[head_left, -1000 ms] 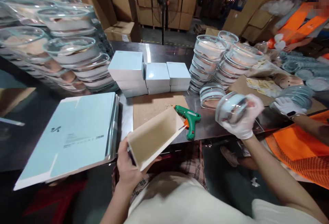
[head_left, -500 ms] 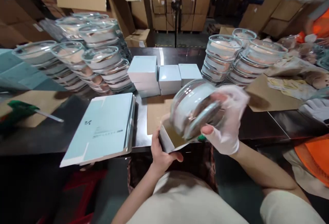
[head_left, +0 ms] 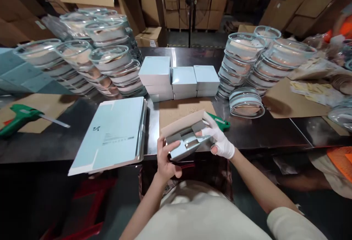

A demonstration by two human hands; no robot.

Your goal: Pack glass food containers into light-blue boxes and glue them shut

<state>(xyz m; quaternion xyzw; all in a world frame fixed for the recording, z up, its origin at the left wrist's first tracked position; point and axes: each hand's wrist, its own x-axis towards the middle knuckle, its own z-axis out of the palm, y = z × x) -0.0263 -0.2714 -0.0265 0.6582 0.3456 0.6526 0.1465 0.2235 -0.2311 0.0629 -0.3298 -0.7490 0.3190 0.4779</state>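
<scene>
The bare left hand (head_left: pixel 165 157) grips the near left corner of a small open box (head_left: pixel 185 137), thumb on its outer wall and fingers curled under. The gloved right hand (head_left: pixel 220 141) rests its fingers on the box's right flaps, pressing them inward; they are narrow, closed on the flap edge. The box sits at the table's (head_left: pixel 275 131) near edge, just in front of a brown card sheet (head_left: pixel 181 109), its pale grey flaps folded partly over the opening; what is inside cannot be told.

A green glue gun (head_left: pixel 221 122) lies just behind the right hand. Left of the box lies a stack of flat blue cartons (head_left: pixel 112 133). Behind the sheet stand 3 stacks of closed boxes (head_left: pixel 178 80). Stacked glass bowls (head_left: pixel 255 62) stand to the right, more bowls (head_left: pixel 90 60) to the left. A second glue gun (head_left: pixel 20 117) lies at far left.
</scene>
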